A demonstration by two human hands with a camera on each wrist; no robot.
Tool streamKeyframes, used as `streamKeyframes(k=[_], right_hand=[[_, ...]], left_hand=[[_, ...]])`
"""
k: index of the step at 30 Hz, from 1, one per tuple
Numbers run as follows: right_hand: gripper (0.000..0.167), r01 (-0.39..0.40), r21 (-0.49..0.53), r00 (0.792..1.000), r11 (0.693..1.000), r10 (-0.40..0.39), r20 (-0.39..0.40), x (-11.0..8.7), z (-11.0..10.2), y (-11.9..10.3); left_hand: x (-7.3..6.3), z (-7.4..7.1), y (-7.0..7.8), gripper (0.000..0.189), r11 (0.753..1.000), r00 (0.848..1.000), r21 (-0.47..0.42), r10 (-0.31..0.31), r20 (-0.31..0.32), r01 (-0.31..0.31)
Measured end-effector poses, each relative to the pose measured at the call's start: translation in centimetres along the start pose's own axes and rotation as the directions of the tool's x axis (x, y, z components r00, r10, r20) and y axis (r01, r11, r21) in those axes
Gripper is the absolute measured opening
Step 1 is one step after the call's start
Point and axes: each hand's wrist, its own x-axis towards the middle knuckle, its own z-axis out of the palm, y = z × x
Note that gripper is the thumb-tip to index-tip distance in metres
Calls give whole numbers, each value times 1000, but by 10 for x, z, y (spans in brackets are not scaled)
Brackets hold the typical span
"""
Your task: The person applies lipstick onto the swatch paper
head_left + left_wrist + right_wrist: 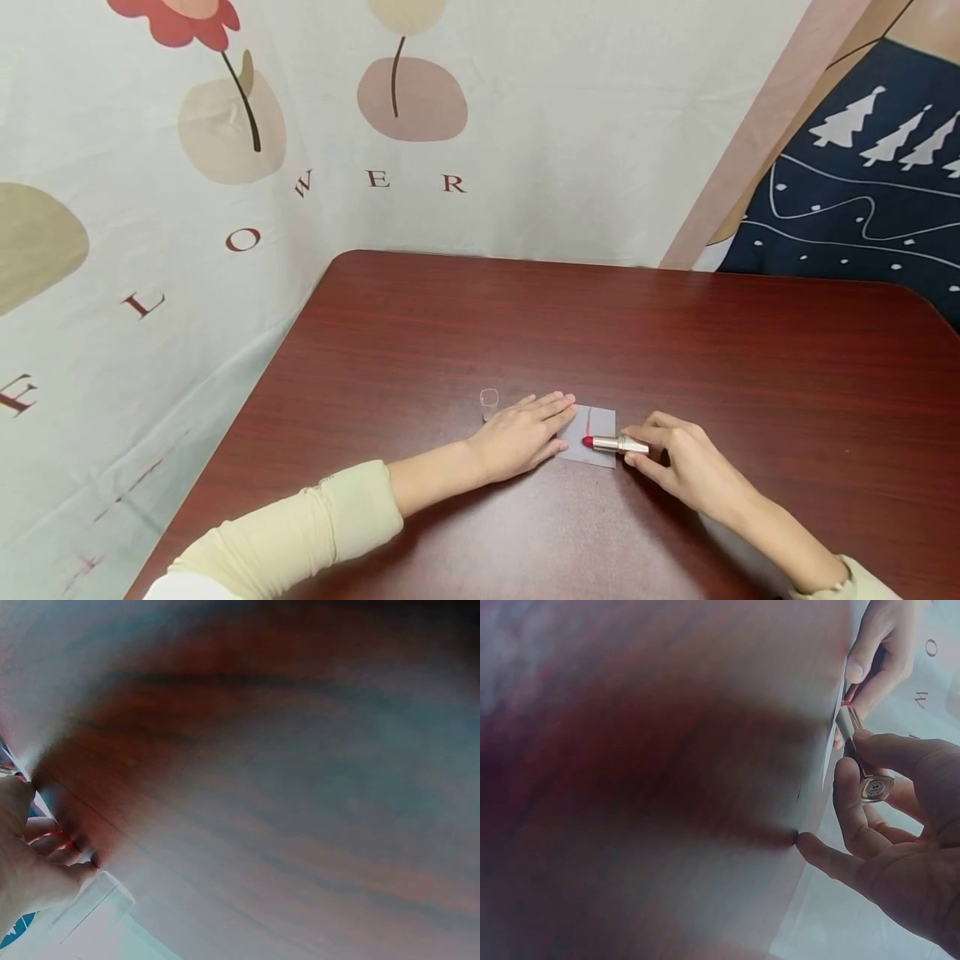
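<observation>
My left hand [519, 440] lies on a small pale sheet of paper [604, 423], fingers extended over its left part. A thin red line [588, 422] runs down the sheet. Between thumb and fingers, my right hand [686, 462] pinches a lipstick [609, 444] with a silver and gold case. Its red tip points left, over or on the paper by the line's lower end; contact cannot be told. In the right wrist view, the base of the lipstick [875, 787] faces the camera. A clear cap [490, 408] stands just beyond the left hand.
The dark red wooden table [465, 325] extends around both hands. Behind it and at the left hangs a pale cloth [570, 150] with printed flowers and letters. A dark blue cloth [825, 200] with white trees is at the back right.
</observation>
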Motion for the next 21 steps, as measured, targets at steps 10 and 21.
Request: streamKeyframes(k=[10, 21], right_hand=[[25, 5, 12, 1000, 1000, -5, 4, -3, -1, -3], [26, 15, 30, 1000, 999, -15, 11, -7, 0, -6]], left_hand=[[0, 0, 0, 49, 1000, 1000, -2, 4, -8, -4], [1, 0, 1, 49, 1000, 1000, -9, -6, 6, 6]])
